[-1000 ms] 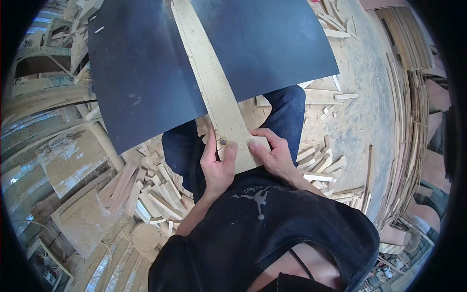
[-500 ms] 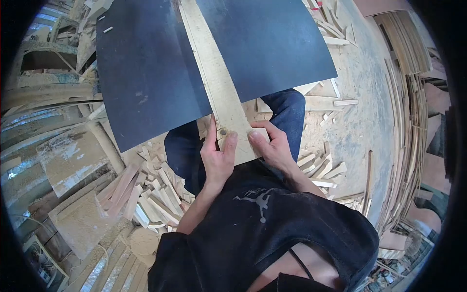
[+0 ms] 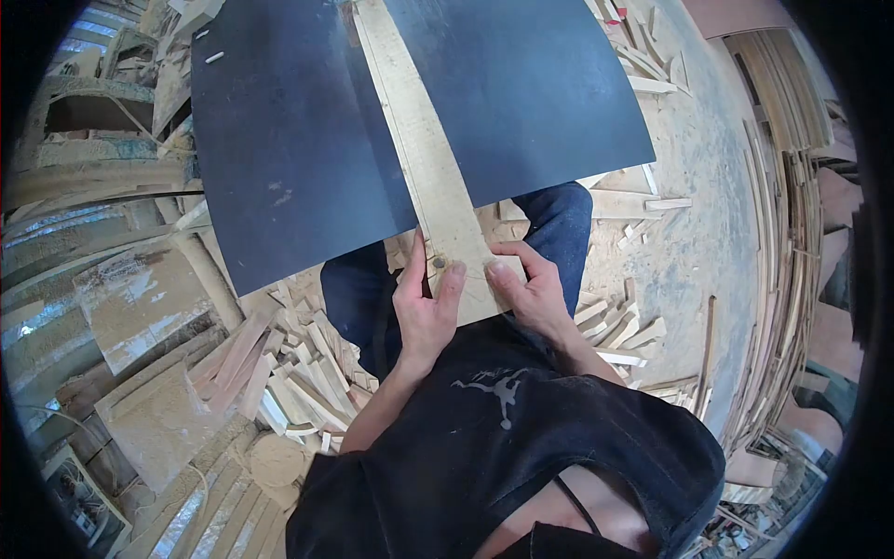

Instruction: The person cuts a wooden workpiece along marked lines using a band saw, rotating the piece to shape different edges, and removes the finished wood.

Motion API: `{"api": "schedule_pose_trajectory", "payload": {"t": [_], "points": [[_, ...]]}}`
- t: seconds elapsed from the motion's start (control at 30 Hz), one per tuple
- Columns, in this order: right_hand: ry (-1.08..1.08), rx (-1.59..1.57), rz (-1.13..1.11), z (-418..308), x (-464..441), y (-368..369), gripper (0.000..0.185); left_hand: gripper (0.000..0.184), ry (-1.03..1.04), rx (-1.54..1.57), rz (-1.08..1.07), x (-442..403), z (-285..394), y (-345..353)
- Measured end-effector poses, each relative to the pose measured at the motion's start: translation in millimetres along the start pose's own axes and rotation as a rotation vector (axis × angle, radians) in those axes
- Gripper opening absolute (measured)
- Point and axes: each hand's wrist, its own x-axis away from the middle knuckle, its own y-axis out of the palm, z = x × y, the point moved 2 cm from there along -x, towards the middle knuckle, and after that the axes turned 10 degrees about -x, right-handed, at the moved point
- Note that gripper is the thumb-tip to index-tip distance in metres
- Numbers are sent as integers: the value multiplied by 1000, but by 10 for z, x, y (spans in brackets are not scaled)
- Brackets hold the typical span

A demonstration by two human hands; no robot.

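Observation:
A long pale wooden board (image 3: 433,168) lies across the dark blue-black tabletop (image 3: 289,158), with its wider near end sticking out over the edge toward my body. My left hand (image 3: 428,303) grips the left side of that near end, thumb on top beside a dark round knot. On the right side my right hand (image 3: 531,289) holds the same end, thumb on top and fingers around the edge. A pencil-like line runs along the board's left side. The far end meets a slot-like spot at the top of the view, where details are unclear.
Offcuts (image 3: 312,382) are heaped on the floor at the left, and more wood pieces (image 3: 619,326) lie at the right. Long thin strips (image 3: 768,279) are stacked along the far right. A small white stick (image 3: 215,58) rests on the tabletop. Dusty boards (image 3: 144,298) stand at the left.
The board and both hands first shifted slightly upward in view, then a little right and down; the tabletop's view shifted right too. Both hands keep their hold on the board.

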Motion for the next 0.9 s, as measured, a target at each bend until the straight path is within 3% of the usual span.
{"api": "schedule_pose_trajectory", "payload": {"t": [0.37,0.47,0.9], "points": [[-23,62,11,-57,-81,-27,29,77,-48,18,-37,-115,-7,-3],[-30,83,16,-96,-105,-34,30,69,-144,69,-79,-132,79,-1],[-62,71,2,-129,-254,-46,31,78,-109,40,-45,-260,41,23]]}}
